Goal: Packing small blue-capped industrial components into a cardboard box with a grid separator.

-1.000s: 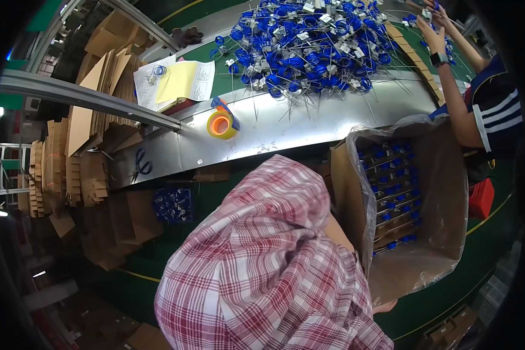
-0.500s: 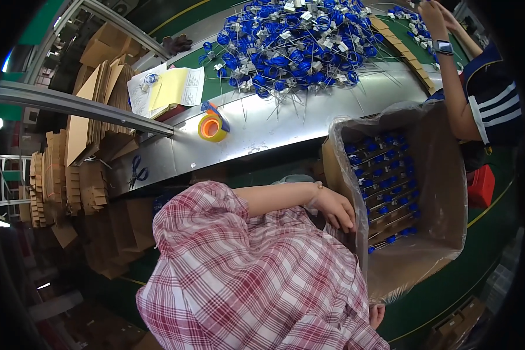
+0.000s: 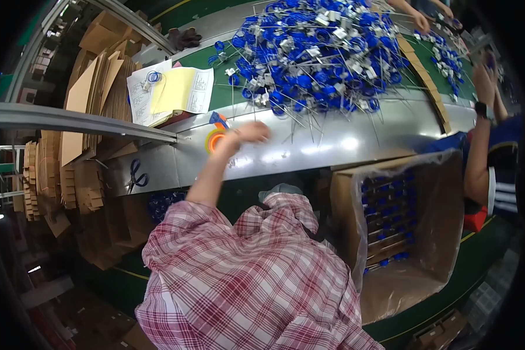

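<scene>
My left hand (image 3: 254,133) reaches out over the metal tabletop, blurred by motion, so its fingers cannot be read. Beneath and beside its wrist is a tape dispenser with yellow-orange tape (image 3: 215,140), partly covered by the arm. Ahead of the hand lies a big pile of coiled blue cables (image 3: 321,58) with white connectors and thin metal rods. To my right, a cardboard box (image 3: 345,216) lined with clear plastic holds rows of similar blue cable pieces (image 3: 389,219). My right hand is out of view.
A yellow sheet (image 3: 172,90) and printed papers lie at the left, with scissors (image 3: 136,175) nearer me. A metal frame bar (image 3: 81,116) crosses there beside stacked cardboard (image 3: 90,99). A cardboard strip (image 3: 423,84) borders the pile. Other people's hands (image 3: 484,79) are at the far right.
My left hand has left the lined box's edge and swung left and forward over the tabletop. My right hand has gone out of view. The view has shifted a little.
</scene>
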A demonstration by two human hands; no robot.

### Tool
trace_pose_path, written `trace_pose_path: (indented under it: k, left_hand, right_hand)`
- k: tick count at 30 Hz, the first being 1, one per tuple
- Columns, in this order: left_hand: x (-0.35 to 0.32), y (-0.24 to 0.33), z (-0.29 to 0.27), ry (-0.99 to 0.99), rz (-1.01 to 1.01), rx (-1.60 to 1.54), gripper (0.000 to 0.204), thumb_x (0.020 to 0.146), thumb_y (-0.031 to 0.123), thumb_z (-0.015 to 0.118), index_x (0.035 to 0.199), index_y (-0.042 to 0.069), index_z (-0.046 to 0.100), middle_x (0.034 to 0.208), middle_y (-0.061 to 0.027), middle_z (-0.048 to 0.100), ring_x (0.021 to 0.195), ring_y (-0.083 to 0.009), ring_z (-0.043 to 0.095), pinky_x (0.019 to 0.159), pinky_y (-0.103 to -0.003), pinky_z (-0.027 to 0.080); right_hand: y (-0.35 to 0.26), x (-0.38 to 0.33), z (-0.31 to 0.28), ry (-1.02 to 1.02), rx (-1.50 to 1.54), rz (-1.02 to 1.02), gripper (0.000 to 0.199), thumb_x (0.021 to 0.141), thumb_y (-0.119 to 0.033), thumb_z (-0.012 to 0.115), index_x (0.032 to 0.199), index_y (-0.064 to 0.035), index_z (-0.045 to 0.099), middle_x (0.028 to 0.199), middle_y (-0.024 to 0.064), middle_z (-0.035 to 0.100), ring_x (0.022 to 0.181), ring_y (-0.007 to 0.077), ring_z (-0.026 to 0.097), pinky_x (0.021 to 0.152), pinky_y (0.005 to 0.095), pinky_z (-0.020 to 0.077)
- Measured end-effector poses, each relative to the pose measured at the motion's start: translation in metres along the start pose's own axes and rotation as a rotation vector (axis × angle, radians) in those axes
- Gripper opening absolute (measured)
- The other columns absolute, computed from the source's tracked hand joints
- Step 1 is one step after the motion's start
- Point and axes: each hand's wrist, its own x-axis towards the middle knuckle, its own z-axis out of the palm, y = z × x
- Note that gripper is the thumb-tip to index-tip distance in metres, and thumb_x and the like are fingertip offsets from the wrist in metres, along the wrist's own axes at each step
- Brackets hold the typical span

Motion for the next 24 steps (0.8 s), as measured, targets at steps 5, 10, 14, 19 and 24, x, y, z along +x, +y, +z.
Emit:
trace_pose_path:
  k: [5,10,14,19,24]
  left_hand:
    - [0.002,-0.087,-0.198,1.105,-0.571,0.603,0.038,0.084,0.018,0.045,0.121,0.007,0.048,0.126,-0.0174,0.045,0.113,-0.0346,0.047,0.086,-0.046,0.044]
    - [-0.005,-0.136,-0.281,1.392,-0.528,0.741,0.042,0.085,0.023,0.048,0.127,0.018,0.045,0.138,-0.014,0.03,0.126,-0.0328,0.029,0.096,-0.048,0.035]
    - [-0.014,-0.185,-0.334,1.165,-0.53,1.09,0.041,0.085,0.029,0.047,0.126,0.025,0.045,0.14,-0.0086,0.03,0.131,-0.032,0.024,0.098,-0.052,0.031]
    - [-0.036,-0.23,-0.348,1.115,-0.831,1.027,0.038,0.086,0.029,0.046,0.123,0.018,0.047,0.132,-0.007,0.037,0.126,-0.0308,0.031,0.093,-0.052,0.037]
    - [-0.072,-0.223,-0.336,0.953,-1.175,0.797,0.042,0.085,0.027,0.048,0.125,0.014,0.045,0.131,-0.0071,0.039,0.123,-0.0316,0.035,0.092,-0.05,0.04]
  right_hand:
    - [0.009,0.005,0.063,-0.003,-0.066,-0.037,0.043,0.092,-0.03,0.038,0.125,-0.0037,0.042,0.123,0.0135,0.047,0.11,0.0295,0.045,0.093,0.0411,0.0383]
    - [0.035,-0.004,0.096,0.051,-0.121,-0.054,0.045,0.092,-0.031,0.036,0.127,-0.0039,0.04,0.126,0.0144,0.045,0.113,0.031,0.044,0.095,0.0427,0.0373]
    - [0.041,-0.008,0.099,0.099,-0.156,-0.079,0.047,0.092,-0.032,0.034,0.129,-0.0041,0.038,0.128,0.0151,0.043,0.116,0.0322,0.042,0.096,0.044,0.0365]
    - [0.045,0.0,0.1,0.121,-0.173,-0.098,0.049,0.092,-0.034,0.032,0.131,-0.0043,0.035,0.131,0.016,0.04,0.118,0.0336,0.04,0.098,0.0456,0.0355]
    - [0.058,0.004,0.075,0.157,-0.176,-0.096,0.051,0.092,-0.036,0.03,0.133,-0.0045,0.033,0.134,0.0168,0.038,0.121,0.0351,0.038,0.1,0.0472,0.0345]
